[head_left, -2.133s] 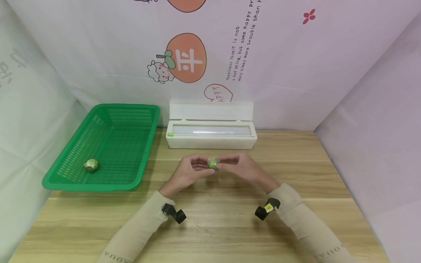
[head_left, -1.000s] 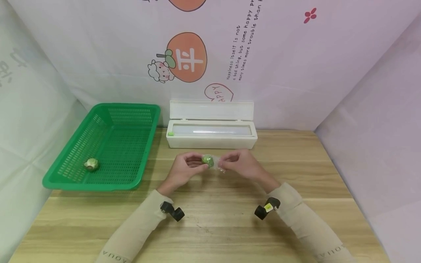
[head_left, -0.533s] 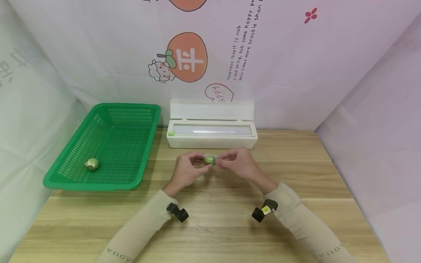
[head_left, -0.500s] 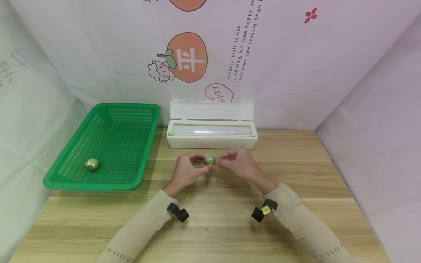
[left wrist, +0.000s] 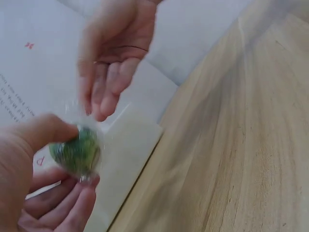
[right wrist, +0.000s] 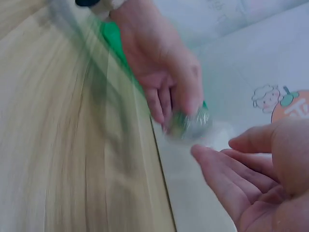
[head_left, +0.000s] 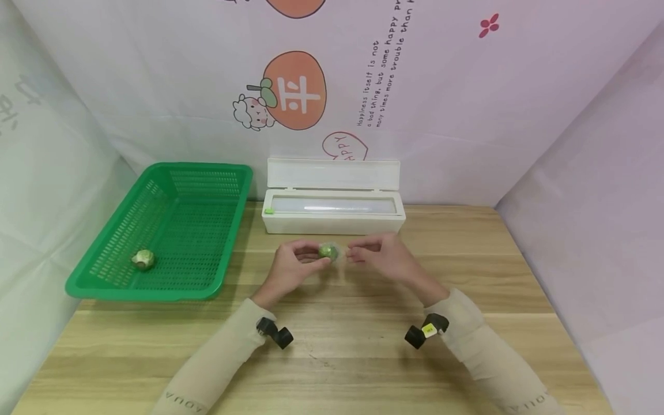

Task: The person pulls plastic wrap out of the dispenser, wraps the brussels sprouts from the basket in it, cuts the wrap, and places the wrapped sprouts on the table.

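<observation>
A small green sprout-like vegetable (head_left: 328, 251) in clear film is pinched between the thumb and fingers of my left hand (head_left: 288, 269). The left wrist view shows the wrapped vegetable (left wrist: 79, 150) close up, with film standing out around it. Just to its right is my right hand (head_left: 390, 258), thumb and fingers apart. In the right wrist view the fingers of my right hand (right wrist: 260, 176) lie near the loose film edge (right wrist: 219, 135); whether they touch it is unclear.
A green basket (head_left: 236, 230) at the left holds another round, pale green vegetable (head_left: 143, 259). Behind my hands stands a white box (head_left: 334, 225) with its lid raised and a clear roll inside, against the printed cloth backdrop.
My right hand has drawn back slightly to the right from the wrapped vegetable, its fingers parting. My left hand still holds the vegetable, shifted a little to the left.
</observation>
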`<act>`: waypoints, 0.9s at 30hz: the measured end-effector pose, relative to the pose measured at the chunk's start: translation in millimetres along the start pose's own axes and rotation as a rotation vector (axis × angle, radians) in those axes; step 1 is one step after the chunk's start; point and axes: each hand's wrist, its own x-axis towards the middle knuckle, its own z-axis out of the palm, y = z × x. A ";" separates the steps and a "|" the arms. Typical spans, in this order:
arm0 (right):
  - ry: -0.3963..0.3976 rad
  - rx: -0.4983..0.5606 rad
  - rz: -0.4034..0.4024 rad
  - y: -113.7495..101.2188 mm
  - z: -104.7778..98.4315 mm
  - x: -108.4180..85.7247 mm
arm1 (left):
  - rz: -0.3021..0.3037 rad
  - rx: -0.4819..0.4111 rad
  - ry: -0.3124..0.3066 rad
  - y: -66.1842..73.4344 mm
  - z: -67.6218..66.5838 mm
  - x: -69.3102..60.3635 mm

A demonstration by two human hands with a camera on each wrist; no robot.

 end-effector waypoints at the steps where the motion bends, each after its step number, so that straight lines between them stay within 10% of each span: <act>1: 0.003 0.004 0.001 1.8 -1.4 0.6 | -0.019 -0.028 -0.016 -0.5 -1.8 -0.8; 11: -0.008 0.036 -0.093 12.3 7.0 4.1 | -0.080 -0.171 -0.151 5.4 -7.1 -6.4; 27: 0.151 -0.116 -0.110 7.5 21.2 0.2 | 0.003 -0.096 -0.067 10.7 4.2 -5.9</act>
